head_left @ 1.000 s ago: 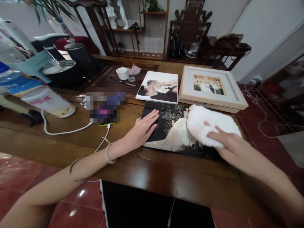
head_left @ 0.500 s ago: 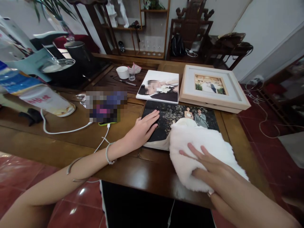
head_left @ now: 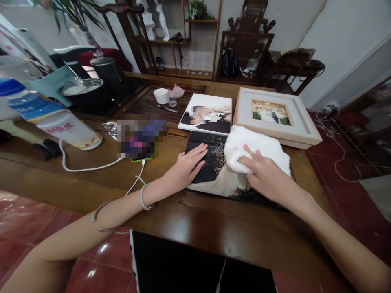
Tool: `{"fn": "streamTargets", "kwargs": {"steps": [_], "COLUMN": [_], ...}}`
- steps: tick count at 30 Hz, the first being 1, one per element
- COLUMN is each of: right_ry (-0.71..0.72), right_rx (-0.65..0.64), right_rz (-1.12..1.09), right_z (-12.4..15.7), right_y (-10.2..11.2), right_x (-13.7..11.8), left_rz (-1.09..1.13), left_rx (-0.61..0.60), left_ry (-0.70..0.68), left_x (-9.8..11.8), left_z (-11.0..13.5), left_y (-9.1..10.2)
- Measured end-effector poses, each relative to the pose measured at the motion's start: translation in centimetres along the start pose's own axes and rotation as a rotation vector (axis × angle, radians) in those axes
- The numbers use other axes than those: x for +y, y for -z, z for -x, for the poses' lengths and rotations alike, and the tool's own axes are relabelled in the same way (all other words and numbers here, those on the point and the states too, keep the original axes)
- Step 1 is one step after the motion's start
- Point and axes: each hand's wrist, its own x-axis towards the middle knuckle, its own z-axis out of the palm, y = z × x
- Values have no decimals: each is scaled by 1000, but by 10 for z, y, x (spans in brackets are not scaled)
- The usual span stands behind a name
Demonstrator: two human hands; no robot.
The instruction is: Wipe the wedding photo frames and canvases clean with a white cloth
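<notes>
A dark photo panel (head_left: 207, 167) lay beneath the left hand (head_left: 190, 165), flat and gripping nothing, and the right hand (head_left: 265, 174), which grasped a fluffy white cloth (head_left: 259, 144) against it. Beyond the right hand, a pale box frame (head_left: 305, 129) held a couple's picture (head_left: 271, 112); beyond the left stood a round white bowl (head_left: 161, 97). The polished wooden table (head_left: 214, 221) spread under both, with red floor tiles (head_left: 328, 162) further right.

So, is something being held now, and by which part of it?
The right hand rests on the near part of the white cloth; whether it pinches it cannot be told. The left hand lies flat on the photo print.
</notes>
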Motion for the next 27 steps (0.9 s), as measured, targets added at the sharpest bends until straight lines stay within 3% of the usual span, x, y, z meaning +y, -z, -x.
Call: {"fn": "streamTargets", "kwargs": {"steps": [5, 8, 11, 14, 17, 20, 23, 27], "right_ry": [198, 261, 232, 130, 98, 124, 115, 192], "right_rx": [-170, -182, -173, -142, -51, 71, 93, -85], "right_rz": [-59, -108, -139, -113, -63, -5, 55, 18], "right_z": [52, 68, 57, 24, -13, -36, -31, 10], "right_y": [-2, 0, 6, 9, 3, -8, -16, -17], "right_x": [-57, -72, -62, -37, -12, -4, -20, -60], "left_rz": [-2, -6, -8, -6, 0, 0, -2, 7], "left_rx": [-31, -46, -40, -18, 2, 8, -7, -41], "left_ry": [34, 39, 27, 6, -8, -5, -1, 9], "left_x": [0, 0, -1, -1, 0, 0, 0, 0], "left_z": [0, 0, 0, 0, 0, 0, 0, 0], "left_y": [1, 1, 1, 0, 0, 0, 0, 2]}}
